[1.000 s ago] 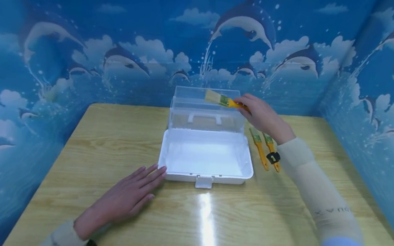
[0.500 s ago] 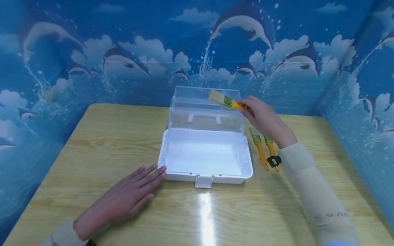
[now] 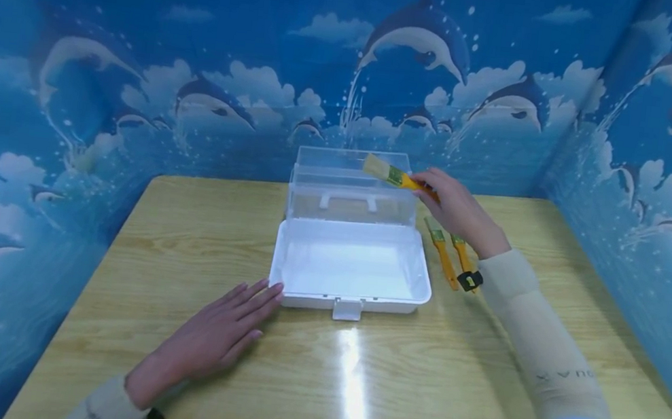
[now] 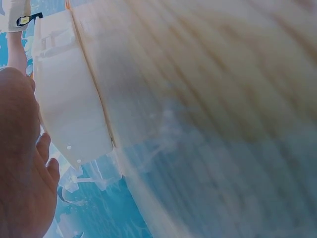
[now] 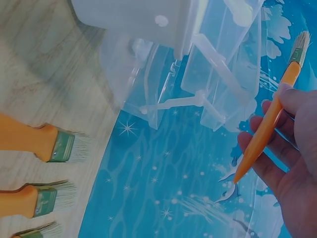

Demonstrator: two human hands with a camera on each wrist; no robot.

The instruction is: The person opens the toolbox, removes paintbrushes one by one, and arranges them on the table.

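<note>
My right hand (image 3: 455, 212) pinches the orange handle of a paintbrush (image 3: 386, 172), its pale bristles pointing left. It hovers in front of the raised clear lid (image 3: 309, 200) of a white plastic storage box (image 3: 310, 301). In the right wrist view the thumb and fingers lie around the brush handle (image 5: 265, 131). My left hand (image 3: 212, 333) lies with straight fingers, their tips at the box's front left corner. Nothing shows inside the box from above.
Right of the box lie more orange paintbrushes (image 3: 443, 255), partly hidden by the right forearm in the head view. The right wrist view shows three lying brushes (image 5: 29, 141). A dolphin-printed blue backdrop (image 3: 237, 35) encloses the wooden table (image 3: 198, 236) at the back and sides.
The right hand has drifted slightly right and toward me with the paintbrush, whose bristle end has shifted right across the lid. The left hand and the box have stayed put.
</note>
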